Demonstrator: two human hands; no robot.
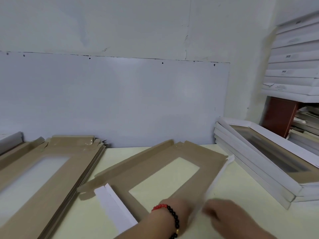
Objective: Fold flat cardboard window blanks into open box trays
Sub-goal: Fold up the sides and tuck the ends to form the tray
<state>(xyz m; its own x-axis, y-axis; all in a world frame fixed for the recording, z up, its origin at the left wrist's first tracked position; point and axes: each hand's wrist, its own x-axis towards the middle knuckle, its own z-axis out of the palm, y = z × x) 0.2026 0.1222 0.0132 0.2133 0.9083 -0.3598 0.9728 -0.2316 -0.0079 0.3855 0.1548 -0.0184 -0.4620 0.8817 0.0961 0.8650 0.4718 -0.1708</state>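
Observation:
One brown cardboard window blank lies at an angle on the pale table, inner side up. Its long right flap stands raised and shows its white face. A white flap at its near left end lies folded over. My left hand, with a red and black bead bracelet on the wrist, rests on the blank's near right corner. My right hand is blurred and sits at the near end of the raised flap. Its fingers are too smeared to read.
A stack of flat brown blanks fills the left side of the table. Several folded white trays are piled at the right. White boxes are stacked on a shelf at the upper right. A white wall panel stands behind.

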